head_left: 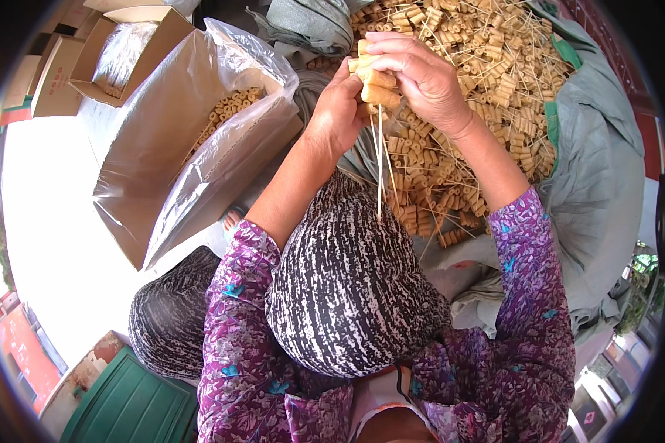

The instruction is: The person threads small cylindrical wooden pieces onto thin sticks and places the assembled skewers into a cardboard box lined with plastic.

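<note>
My left hand [338, 111] and my right hand [420, 77] are raised together at the top middle, both closed around a small bunch of tan tube-shaped pieces on sticks [380, 87]. The thin pale sticks [380, 159] hang down from the bunch over my knee. My right fingers press on the upper pieces, while my left hand grips the side; its fingertips are partly hidden. Behind and to the right lies a large heap of similar skewered tan pieces [495, 81], spread on a grey-green cloth [595, 148].
To the left a cardboard box [129, 177] lined with clear plastic [255, 55] holds tan ring-ended pieces [233, 107]. Behind it stands another open box [89, 77] with a plastic-wrapped load. A green plastic lid or seat [133, 402] is at lower left. My patterned knee [351, 288] sits between.
</note>
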Available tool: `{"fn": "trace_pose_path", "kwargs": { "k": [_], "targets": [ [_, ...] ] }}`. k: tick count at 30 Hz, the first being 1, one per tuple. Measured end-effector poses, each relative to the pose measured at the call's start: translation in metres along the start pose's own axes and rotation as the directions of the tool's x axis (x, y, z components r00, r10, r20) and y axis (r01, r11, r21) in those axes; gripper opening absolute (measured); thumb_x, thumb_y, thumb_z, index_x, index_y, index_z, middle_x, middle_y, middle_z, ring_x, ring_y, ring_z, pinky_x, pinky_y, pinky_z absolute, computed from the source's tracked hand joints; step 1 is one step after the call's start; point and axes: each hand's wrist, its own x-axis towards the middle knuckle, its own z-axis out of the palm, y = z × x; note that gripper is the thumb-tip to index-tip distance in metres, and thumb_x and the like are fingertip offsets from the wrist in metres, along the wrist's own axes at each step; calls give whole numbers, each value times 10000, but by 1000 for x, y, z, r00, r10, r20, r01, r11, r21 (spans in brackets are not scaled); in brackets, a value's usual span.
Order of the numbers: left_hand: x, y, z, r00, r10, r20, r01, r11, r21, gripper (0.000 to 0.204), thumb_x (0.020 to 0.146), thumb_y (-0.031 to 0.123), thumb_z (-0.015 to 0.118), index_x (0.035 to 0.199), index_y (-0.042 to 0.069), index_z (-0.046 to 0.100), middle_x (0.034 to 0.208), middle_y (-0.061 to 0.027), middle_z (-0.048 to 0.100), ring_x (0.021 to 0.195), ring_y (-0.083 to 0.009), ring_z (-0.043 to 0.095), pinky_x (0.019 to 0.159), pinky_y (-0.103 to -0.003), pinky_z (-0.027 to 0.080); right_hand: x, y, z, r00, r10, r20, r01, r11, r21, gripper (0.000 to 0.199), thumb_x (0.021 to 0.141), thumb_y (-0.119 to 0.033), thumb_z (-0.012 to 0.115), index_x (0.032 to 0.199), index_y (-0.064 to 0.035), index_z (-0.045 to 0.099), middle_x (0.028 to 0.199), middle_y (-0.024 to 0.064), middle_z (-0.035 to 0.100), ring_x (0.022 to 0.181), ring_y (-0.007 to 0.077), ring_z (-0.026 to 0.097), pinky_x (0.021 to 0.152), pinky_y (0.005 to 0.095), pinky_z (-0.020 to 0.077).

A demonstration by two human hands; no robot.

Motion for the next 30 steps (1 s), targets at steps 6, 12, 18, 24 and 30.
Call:
{"fn": "trace_pose_path", "kwargs": {
  "k": [6, 12, 18, 24, 30],
  "targets": [
    [5, -6, -13, 997, -66, -35, 64, 996, -55, 339, 1038, 269, 336, 1302, 96, 458, 1129, -76, 594, 965, -211, 625, 805, -386, 538, -14, 12, 14, 999, 31, 42, -31, 999, 8, 286, 739, 77, 680, 977, -81, 682, 1032, 55, 686, 1042, 235, 650, 910, 324, 545],
    [1, -6, -6, 992, -124, 25, 126, 989, -79, 542, 1012, 524, 291, 1278, 90, 475, 1146, -82, 589, 1005, -247, 604, 837, -449, 519, -12, 17, 14, 998, 66, 19, -66, 998, -18, 270, 750, 93, 649, 967, -68, 665, 1065, 66, 681, 1058, 245, 644, 916, 331, 543],
    [-11, -2, 3, 988, -115, 102, 115, 993, 7, 643, 928, 641, 423, 1291, 114, 482, 1173, -85, 570, 1062, -251, 594, 869, -510, 526, -23, 23, 15, 998, 37, 50, -34, 998, -49, 209, 761, 33, 671, 946, -62, 659, 1083, 71, 682, 1078, 240, 639, 918, 325, 537],
    [-7, -2, 3, 985, -22, 170, 28, 999, -33, 417, 934, 333, 608, 1268, 113, 492, 1150, -66, 568, 1022, -221, 608, 848, -478, 551, -22, 20, 16, 988, 141, 61, -146, 987, 69, 223, 745, -34, 729, 953, -79, 664, 1088, 50, 685, 1103, 242, 627, 930, 322, 532],
    [-8, -5, 4, 987, 30, 155, -29, 1000, -5, 520, 945, 249, 590, 1403, 129, 375, 1237, -51, 533, 1122, -212, 575, 894, -464, 547, -30, 8, 15, 937, 349, 3, -346, 929, 129, 284, 799, 54, 629, 1050, -78, 638, 1178, 66, 658, 1125, 230, 620, 970, 332, 510]
  ]
}}
